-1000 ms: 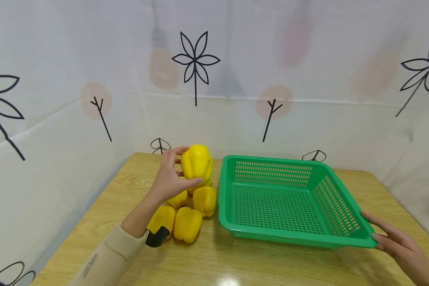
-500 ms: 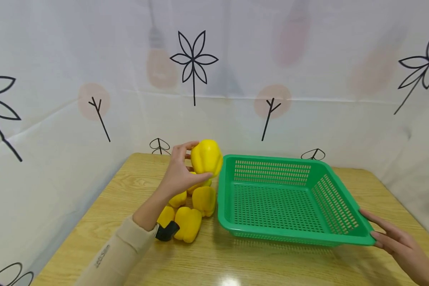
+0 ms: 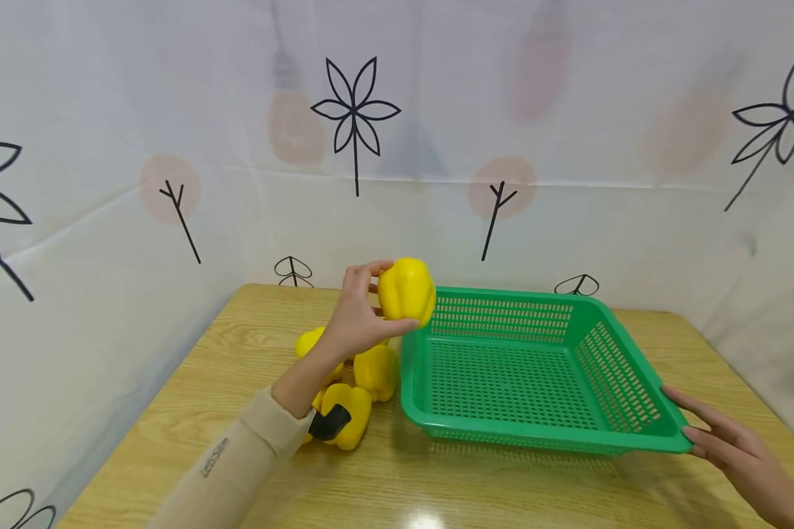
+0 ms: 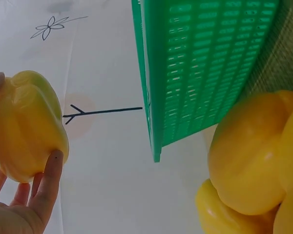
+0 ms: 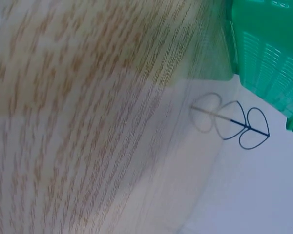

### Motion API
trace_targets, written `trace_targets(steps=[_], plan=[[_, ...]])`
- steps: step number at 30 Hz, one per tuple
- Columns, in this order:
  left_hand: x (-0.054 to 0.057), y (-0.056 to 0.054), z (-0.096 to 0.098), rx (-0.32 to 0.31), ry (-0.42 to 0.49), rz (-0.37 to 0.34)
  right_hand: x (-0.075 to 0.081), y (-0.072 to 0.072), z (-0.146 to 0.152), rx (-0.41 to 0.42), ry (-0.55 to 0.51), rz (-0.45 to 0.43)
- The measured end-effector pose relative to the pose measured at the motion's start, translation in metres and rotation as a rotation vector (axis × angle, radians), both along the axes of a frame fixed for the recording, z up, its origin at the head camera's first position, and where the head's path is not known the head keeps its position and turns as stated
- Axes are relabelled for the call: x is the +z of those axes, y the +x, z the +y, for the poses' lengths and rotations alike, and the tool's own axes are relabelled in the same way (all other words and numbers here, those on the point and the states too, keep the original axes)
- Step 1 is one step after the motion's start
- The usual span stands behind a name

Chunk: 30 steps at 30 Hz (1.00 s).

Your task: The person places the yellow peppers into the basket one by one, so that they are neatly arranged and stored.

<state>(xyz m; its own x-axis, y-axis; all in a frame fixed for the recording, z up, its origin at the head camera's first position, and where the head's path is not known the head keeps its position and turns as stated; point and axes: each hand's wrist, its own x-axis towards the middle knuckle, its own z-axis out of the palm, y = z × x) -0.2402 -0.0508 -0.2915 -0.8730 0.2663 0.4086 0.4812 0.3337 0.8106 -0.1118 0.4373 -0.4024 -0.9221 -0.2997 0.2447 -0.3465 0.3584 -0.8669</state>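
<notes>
My left hand (image 3: 357, 316) holds a yellow bell pepper (image 3: 406, 292) between thumb and fingers, raised at the left rim of a green plastic basket (image 3: 503, 433). In the left wrist view the same pepper (image 4: 29, 126) shows at the left, gripped from below and above. Several more yellow bell peppers (image 3: 376, 371) lie on the table left of the basket, partly hidden behind my left hand and wrist. My right hand (image 3: 734, 448) grips the basket's near right corner. From the right wrist, only part of the basket (image 5: 263, 58) shows, and the hand itself is almost out of frame.
The wooden table (image 3: 344, 492) carries the basket and peppers. A pale curtain (image 3: 410, 228) with printed flowers and trees stands behind and along both sides. The basket's perforated walls rise between the pepper pile and its inside.
My left hand has carried the pepper rightward, from above the pile to the basket's left rim. My right hand stays at the basket corner.
</notes>
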Motion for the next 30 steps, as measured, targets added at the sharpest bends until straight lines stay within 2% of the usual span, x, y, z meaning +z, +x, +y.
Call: trace_targets(steps=[9, 14, 21, 30], plan=[[0.004, -0.002, 0.017, -0.029, -0.026, -0.01, 0.002, 0.001, -0.002, -0.003, 0.006, -0.008], [0.008, -0.003, 0.027, -0.046, -0.024, -0.016, 0.003, 0.002, -0.002, -0.023, 0.046, 0.001], [0.014, -0.006, 0.042, -0.064, -0.027, -0.015, 0.002, 0.001, -0.003, 0.017, -0.026, -0.009], [0.019, -0.01, 0.061, -0.056, -0.058, -0.044, 0.001, 0.0, -0.002, 0.031, -0.034, -0.012]])
